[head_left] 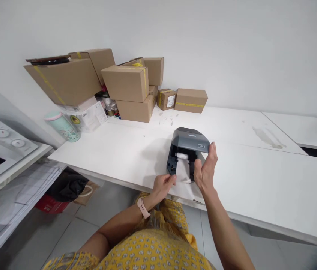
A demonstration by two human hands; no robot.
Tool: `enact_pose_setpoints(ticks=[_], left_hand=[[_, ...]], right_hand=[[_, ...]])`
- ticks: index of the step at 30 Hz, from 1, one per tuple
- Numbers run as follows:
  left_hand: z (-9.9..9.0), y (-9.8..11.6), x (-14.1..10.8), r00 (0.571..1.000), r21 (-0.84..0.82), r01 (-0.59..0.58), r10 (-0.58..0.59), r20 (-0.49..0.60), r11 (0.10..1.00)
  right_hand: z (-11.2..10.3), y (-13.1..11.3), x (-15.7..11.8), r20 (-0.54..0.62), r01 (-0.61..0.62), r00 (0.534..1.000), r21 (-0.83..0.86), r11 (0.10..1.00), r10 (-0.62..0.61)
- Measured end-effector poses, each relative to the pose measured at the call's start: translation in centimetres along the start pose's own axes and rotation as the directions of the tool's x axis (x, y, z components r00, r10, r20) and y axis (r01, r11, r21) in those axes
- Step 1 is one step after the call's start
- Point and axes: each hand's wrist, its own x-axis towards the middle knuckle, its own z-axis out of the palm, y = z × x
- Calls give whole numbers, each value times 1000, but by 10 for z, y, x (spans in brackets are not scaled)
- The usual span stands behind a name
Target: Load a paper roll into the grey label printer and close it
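On the white surface [248, 165], near its front edge, stands a dark grey, rounded plastic printer [171, 165], lid [189, 141] raised, white paper strip [183, 170] at its front. The left hand [161, 186] has its fingers [171, 180] drawn together at the front left corner; whether they pinch paper I cannot tell. The right hand [205, 174], upright, spreads its thumb from fingers touching the lid's right edge.

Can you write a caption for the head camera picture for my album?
Left hand and right hand at an open grey printer, white paper inside, cardboard boxes behind on a white table.
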Motion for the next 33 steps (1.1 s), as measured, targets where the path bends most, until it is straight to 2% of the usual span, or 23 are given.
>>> enact_pose_setpoints(ticks=[2, 4, 6, 7, 9, 13, 16, 18, 20, 21, 22, 23, 25, 26, 27, 30, 33], left_hand=[[-9, 5, 8, 988, -3, -68, 67, -139, 998], [-18, 12, 24, 946, 39, -155, 160, -283, 987], [-25, 19, 45, 902, 99, -227, 247, -353, 969], [-26, 21, 56, 893, 124, -245, 274, -356, 962], [-26, 25, 77, 903, 188, -243, 292, -314, 952], [-15, 28, 104, 938, 256, -208, 266, -222, 944], [-6, 27, 106, 929, 308, -254, 320, -186, 917], [-1, 26, 103, 923, 321, -286, 350, -159, 903], [1, 24, 99, 927, 307, -290, 345, -144, 907], [2, 22, 97, 931, 293, -284, 335, -143, 913], [2, 22, 96, 935, 279, -276, 324, -146, 920], [2, 21, 95, 938, 267, -268, 314, -149, 926], [1, 21, 94, 943, 259, -249, 295, -154, 933], [0, 22, 95, 948, 266, -229, 277, -158, 936], [-2, 23, 96, 953, 278, -203, 254, -164, 939], [-9, 29, 104, 973, 334, -111, 170, -153, 936], [-16, 39, 116, 994, 424, -36, 78, -82, 905]], right_hand=[[4, 4, 26, -34, 48, 998, -17, 999, -49], [8, 9, 53, -67, 54, 996, -22, 998, -55], [13, 13, 78, -106, 40, 993, -33, 999, -44], [15, 15, 89, -123, 30, 992, -43, 999, -35], [20, 19, 111, -133, 4, 991, -67, 998, -12], [22, 24, 144, -17, -107, 994, -176, 979, 106], [16, 23, 151, 94, -137, 979, -368, 920, 183], [12, 22, 144, 90, -101, 984, -428, 898, 154], [11, 23, 128, 84, -61, 992, -374, 926, 99], [12, 25, 119, 133, -34, 988, -309, 951, 78], [14, 28, 108, 234, 3, 971, -228, 974, 52], [16, 31, 98, 373, 43, 928, -148, 988, 16], [22, 38, 80, 637, 126, 769, -63, 990, -57], [25, 40, 74, 722, 177, 688, -71, 982, -72], [29, 42, 70, 776, 237, 627, -105, 966, -69], [38, 39, 72, 868, 392, 495, -205, 897, -19], [47, 32, 85, 945, 448, 320, -206, 870, 59]])
